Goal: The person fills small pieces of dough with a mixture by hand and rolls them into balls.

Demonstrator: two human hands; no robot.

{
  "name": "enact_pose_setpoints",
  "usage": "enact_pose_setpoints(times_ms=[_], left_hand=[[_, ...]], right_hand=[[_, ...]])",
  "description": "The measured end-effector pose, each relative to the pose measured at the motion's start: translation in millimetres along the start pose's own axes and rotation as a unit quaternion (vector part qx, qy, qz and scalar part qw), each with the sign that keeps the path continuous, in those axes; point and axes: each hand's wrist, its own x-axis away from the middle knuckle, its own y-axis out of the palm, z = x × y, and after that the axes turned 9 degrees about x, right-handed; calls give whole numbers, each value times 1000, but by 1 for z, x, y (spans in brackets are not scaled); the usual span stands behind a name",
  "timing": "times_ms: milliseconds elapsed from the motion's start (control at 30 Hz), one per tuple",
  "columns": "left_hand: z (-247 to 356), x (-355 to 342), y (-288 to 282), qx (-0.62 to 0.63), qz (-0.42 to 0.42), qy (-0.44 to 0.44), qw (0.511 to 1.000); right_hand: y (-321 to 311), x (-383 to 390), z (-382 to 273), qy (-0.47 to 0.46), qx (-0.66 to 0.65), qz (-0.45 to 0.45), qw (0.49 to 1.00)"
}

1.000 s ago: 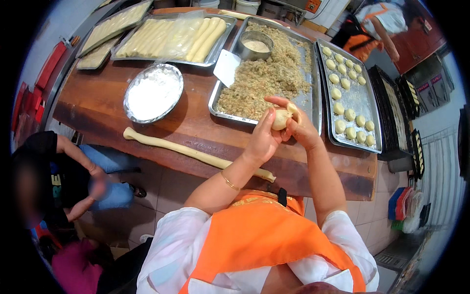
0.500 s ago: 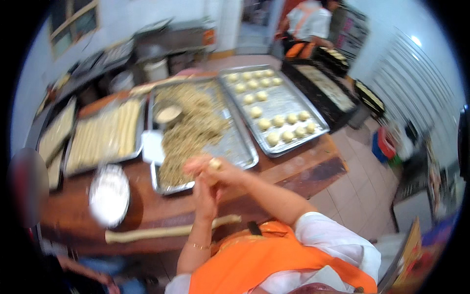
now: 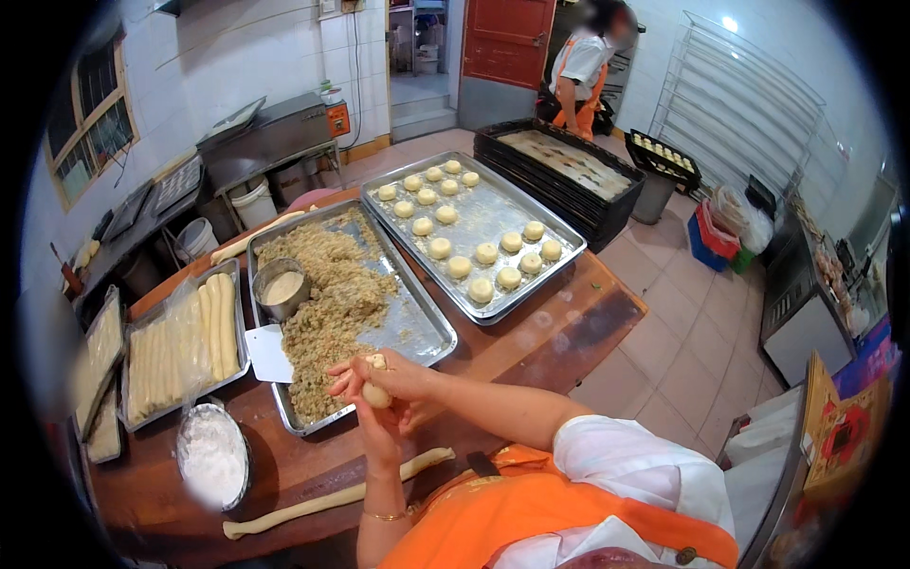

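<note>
My right hand [image 3: 406, 377] is curled over a pale dough ball [image 3: 376, 394], with a bit of dough also showing at its top. From below, my left hand [image 3: 381, 434] cups the same ball, fingers bent against it. Both hands are over the near edge of a metal tray [image 3: 438, 343] of crumbly brown filling [image 3: 327, 356]. In that filling sits a metal bowl [image 3: 282, 289], with a white scraper [image 3: 269, 354] at the tray's left rim. A long dough rope [image 3: 336, 497] lies on the wooden table in front of me.
Round dough pieces [image 3: 459, 266] sit on a metal tray at the back right. To the left are a tray of dough ropes [image 3: 175, 346] under plastic and a bowl of flour [image 3: 212, 455]. Stacked black trays [image 3: 559, 185] stand beyond, near a co-worker [image 3: 580, 81].
My view has tilted up and steadied from a blur. The dough ball now shows more plainly between my hands. The co-worker, earlier bent toward a black tray, now stands more upright.
</note>
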Motion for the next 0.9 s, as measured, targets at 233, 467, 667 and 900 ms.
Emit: enact_pose_setpoints(times_ms=[233, 467, 667, 900], left_hand=[[3, -6, -46, 82, -82, -38, 992], [9, 2, 17, 116, 155, -18, 981], [1, 5, 7, 201, 102, -2, 974], [21, 6, 7, 285, 79, -32, 955]], right_hand=[[14, -3, -20, -67, 106, 72, 990], [4, 3, -21, 23, 407, 148, 901], [-16, 16, -65, 154, 357, 44, 920], [-22, 8, -65, 166, 290, 9, 942]])
